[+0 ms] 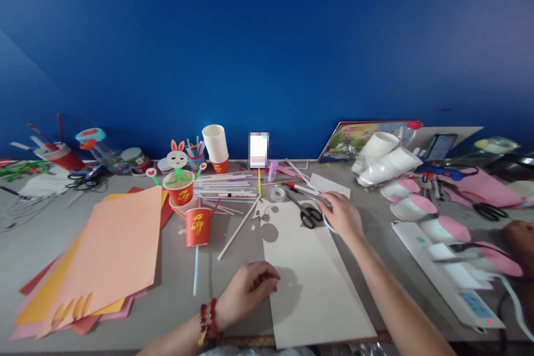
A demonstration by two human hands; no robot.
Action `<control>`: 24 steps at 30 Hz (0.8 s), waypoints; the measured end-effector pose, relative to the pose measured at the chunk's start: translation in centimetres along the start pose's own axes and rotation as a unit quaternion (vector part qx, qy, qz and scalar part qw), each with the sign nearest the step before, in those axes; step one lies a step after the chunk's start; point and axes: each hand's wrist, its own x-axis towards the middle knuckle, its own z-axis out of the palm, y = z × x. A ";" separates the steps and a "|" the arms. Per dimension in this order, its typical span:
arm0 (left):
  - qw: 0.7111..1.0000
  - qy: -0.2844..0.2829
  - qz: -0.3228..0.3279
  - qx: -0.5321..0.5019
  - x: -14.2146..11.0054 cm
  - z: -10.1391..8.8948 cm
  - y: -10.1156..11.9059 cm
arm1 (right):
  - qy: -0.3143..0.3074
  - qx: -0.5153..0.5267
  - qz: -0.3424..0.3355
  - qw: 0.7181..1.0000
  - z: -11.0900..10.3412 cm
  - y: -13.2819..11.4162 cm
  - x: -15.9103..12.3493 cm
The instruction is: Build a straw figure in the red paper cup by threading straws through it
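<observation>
My left hand (250, 292), with red beads at its wrist, is curled with thumb near fingertips over the left edge of a white paper sheet (321, 283). Anything inside those fingers is too small to make out. Circles have been cut from the sheet's top left. My right hand (342, 214) is closed at the sheet's upper right, around a pale curved piece (329, 225) that looks like a handle or bent straw. Just left of it lie black-handled scissors (309, 216). A roll of clear tape (277, 193) and a red-capped pen (291, 185) are farther back.
A rabbit-faced cup figure (178, 175) and a red paper cup (197, 227) stand left of the sheet. Coloured paper (120, 239) lies at far left. Straws (227, 183) lie behind. A power strip (442, 275) and pink-topped cups (413, 207) are right; another person's hand (519, 239) shows there.
</observation>
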 end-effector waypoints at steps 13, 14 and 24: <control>0.999 0.004 0.015 0.029 0.0 -0.1 0.4 | -0.177 0.112 -0.142 0.967 -0.2 -10.7 -6.4; 0.999 0.003 0.016 0.032 0.1 -0.1 0.3 | -0.183 0.108 -0.148 0.966 0.0 -11.0 -6.5; 0.955 -0.048 0.130 0.261 -1.7 -1.1 3.8 | -0.189 0.072 -0.167 0.965 1.2 -12.3 -7.2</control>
